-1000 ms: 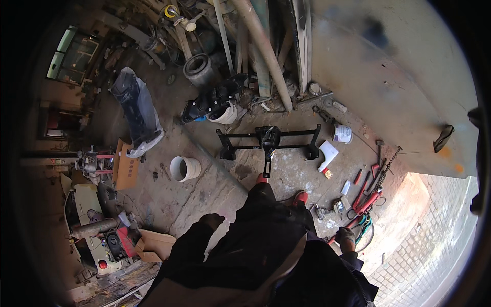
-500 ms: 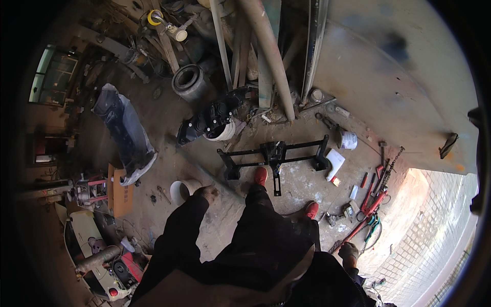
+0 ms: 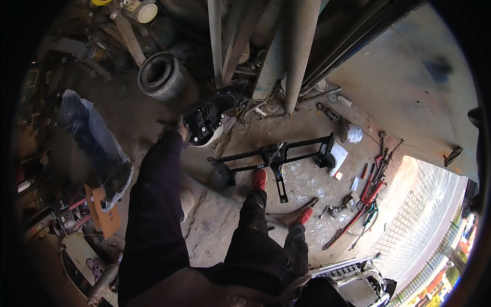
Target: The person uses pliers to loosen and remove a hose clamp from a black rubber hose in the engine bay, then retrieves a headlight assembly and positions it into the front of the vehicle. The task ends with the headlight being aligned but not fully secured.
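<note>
My left arm stretches forward, and my left hand (image 3: 182, 130) is at the left end of a black moulded car part (image 3: 206, 118) that looks like the back of a headlamp. That part lies tilted on top of a white bucket (image 3: 210, 138). Most of my fingers are hidden by the sleeve and the part, so I cannot tell whether they grip it. My right hand is out of view. On the floor by my red shoes lies a black metal frame (image 3: 273, 157) with a crossbar and a short leg in the middle.
A thick metal ring cylinder (image 3: 164, 77) stands beyond my left hand. Pipes and planks (image 3: 299, 56) lean at the back. A plastic-wrapped dark panel (image 3: 94, 138) lies left. To the right are a paint can (image 3: 352, 133), red tools (image 3: 369, 195) and a chain (image 3: 391, 162).
My left hand has moved forward from beside the white pipe end to the black car part. My right hand has left the view. My head view has shifted and come closer.
</note>
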Demonstrator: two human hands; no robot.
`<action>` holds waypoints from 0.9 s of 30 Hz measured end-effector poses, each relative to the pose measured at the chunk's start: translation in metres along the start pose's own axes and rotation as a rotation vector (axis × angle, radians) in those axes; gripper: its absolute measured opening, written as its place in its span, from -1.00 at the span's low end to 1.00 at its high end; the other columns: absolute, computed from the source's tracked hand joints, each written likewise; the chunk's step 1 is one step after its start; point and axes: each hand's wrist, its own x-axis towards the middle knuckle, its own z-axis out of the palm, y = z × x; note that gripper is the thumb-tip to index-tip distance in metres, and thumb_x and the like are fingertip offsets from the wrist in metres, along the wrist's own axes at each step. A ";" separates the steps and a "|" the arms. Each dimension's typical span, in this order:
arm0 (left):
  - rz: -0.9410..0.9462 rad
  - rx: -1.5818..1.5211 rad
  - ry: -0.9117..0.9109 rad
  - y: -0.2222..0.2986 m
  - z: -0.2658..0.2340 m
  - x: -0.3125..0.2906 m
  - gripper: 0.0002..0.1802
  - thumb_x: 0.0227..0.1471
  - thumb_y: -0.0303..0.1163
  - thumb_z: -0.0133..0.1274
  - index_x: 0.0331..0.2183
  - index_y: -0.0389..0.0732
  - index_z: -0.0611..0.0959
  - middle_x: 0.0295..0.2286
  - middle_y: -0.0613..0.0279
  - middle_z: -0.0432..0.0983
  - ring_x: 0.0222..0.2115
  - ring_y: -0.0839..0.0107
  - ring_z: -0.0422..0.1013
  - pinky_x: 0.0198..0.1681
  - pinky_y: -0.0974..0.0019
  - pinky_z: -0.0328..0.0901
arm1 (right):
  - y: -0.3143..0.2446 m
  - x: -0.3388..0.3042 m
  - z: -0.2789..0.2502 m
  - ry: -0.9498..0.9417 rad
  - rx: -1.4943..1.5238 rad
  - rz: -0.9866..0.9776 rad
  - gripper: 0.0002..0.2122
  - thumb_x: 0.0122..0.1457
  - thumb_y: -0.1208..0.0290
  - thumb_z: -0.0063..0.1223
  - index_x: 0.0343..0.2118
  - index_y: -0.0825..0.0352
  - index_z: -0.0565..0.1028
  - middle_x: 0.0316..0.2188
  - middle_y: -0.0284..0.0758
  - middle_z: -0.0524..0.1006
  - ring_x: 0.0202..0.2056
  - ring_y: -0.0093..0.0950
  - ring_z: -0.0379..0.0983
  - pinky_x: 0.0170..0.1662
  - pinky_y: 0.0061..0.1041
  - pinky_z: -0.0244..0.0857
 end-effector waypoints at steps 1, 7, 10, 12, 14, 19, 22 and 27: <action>-0.033 -0.106 0.003 -0.005 0.006 0.015 -0.36 0.32 -0.05 0.19 0.33 0.01 0.46 0.18 -0.17 0.53 0.18 -0.15 0.49 0.23 -0.08 0.41 | -0.004 -0.008 0.001 0.043 -0.068 0.070 -0.87 0.37 0.37 0.21 -0.17 0.32 0.65 -0.49 -0.37 0.60 -0.52 -0.47 0.53 -0.41 -0.38 0.47; 0.063 -0.144 -0.136 -0.015 0.041 0.082 -0.36 0.33 -0.03 0.18 0.34 0.05 0.46 0.15 -0.12 0.56 0.11 -0.12 0.54 0.17 -0.09 0.44 | -0.016 -0.025 0.027 0.173 0.028 0.290 -0.82 0.39 0.34 0.23 -0.12 0.34 0.70 -0.44 -0.38 0.64 -0.48 -0.54 0.54 -0.42 -0.47 0.46; -0.022 -0.128 -0.260 -0.016 0.058 0.109 -0.49 0.35 -0.02 0.14 0.21 0.01 0.55 0.15 -0.08 0.60 0.14 -0.11 0.54 0.19 -0.12 0.44 | -0.013 -0.019 0.034 0.114 -0.047 0.264 -0.81 0.39 0.36 0.23 -0.07 0.35 0.68 -0.43 -0.37 0.64 -0.46 -0.52 0.55 -0.41 -0.46 0.47; 0.054 -0.001 -0.226 -0.018 0.074 0.120 -0.52 0.35 -0.01 0.15 0.12 -0.10 0.57 0.07 -0.10 0.65 0.09 -0.11 0.58 0.13 -0.11 0.47 | -0.007 -0.013 0.035 0.085 -0.013 0.224 -0.81 0.40 0.36 0.22 -0.06 0.35 0.67 -0.41 -0.35 0.64 -0.46 -0.47 0.56 -0.39 -0.43 0.48; 0.066 0.026 -0.219 -0.015 0.090 0.128 -0.49 0.35 -0.02 0.15 0.14 -0.14 0.56 0.08 -0.14 0.64 0.11 -0.13 0.56 0.14 -0.11 0.46 | 0.004 -0.006 0.038 0.095 0.010 0.219 -0.81 0.40 0.35 0.22 -0.06 0.34 0.65 -0.40 -0.32 0.65 -0.45 -0.42 0.58 -0.37 -0.40 0.49; 0.286 0.452 -0.447 0.008 0.115 0.108 -0.50 0.39 -0.21 0.00 0.19 -0.31 0.55 0.17 -0.21 0.57 0.13 -0.10 0.57 0.18 -0.10 0.48 | 0.041 0.014 0.045 0.154 0.179 0.340 -0.78 0.43 0.33 0.18 -0.05 0.39 0.65 -0.37 -0.28 0.66 -0.42 -0.40 0.60 -0.34 -0.35 0.51; 0.303 0.349 -0.546 0.028 0.109 0.086 -0.43 0.39 -0.26 -0.10 0.30 -0.34 0.47 0.28 -0.19 0.47 0.25 -0.05 0.48 0.29 -0.10 0.38 | 0.060 0.025 0.048 0.106 0.130 0.322 -0.74 0.41 0.30 0.21 -0.02 0.40 0.67 -0.33 -0.27 0.69 -0.37 -0.40 0.63 -0.31 -0.35 0.53; 0.439 0.462 -0.508 0.045 0.105 0.039 -0.41 0.36 -0.27 -0.10 0.29 -0.38 0.50 0.23 -0.20 0.53 0.24 -0.02 0.50 0.30 -0.01 0.37 | 0.068 0.027 0.053 0.151 0.122 0.173 -0.74 0.37 0.34 0.24 0.00 0.39 0.69 -0.31 -0.30 0.71 -0.40 -0.42 0.64 -0.32 -0.38 0.54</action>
